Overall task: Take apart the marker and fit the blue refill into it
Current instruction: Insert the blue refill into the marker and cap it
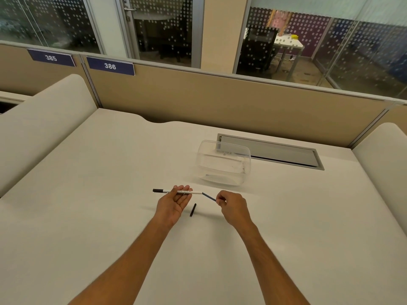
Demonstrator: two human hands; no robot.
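The left hand [174, 202] is turned palm up over the desk, fingers loosely curled, with the white marker [177, 191] lying across the fingertips and lightly held there. The marker runs nearly level from left to right, its black tip end sticking out past the hand on the left and its open back end pointing right. The right hand [231, 204] is closed in a pinch, thumb and forefinger gripping the near end of the thin blue refill [209, 196]. The refill slants up and left from those fingers, and its far end meets the open back end of the marker; whether it has gone inside at all I cannot tell from here. Both forearms reach in bare from the lower edge of the view.

On the white desk [110, 194], between and a little below the two hands, lies a small black piece [193, 210], short and stick-like, slightly tilted, touching neither hand. Beyond the hands stands a clear plastic tub [223, 162], near them but apart. Behind the tub a grey hatch [275, 151] is set into the desk top. A tan partition [220, 95] runs along the back, carrying blue number plates 385 [51, 57] and 386 [110, 66].
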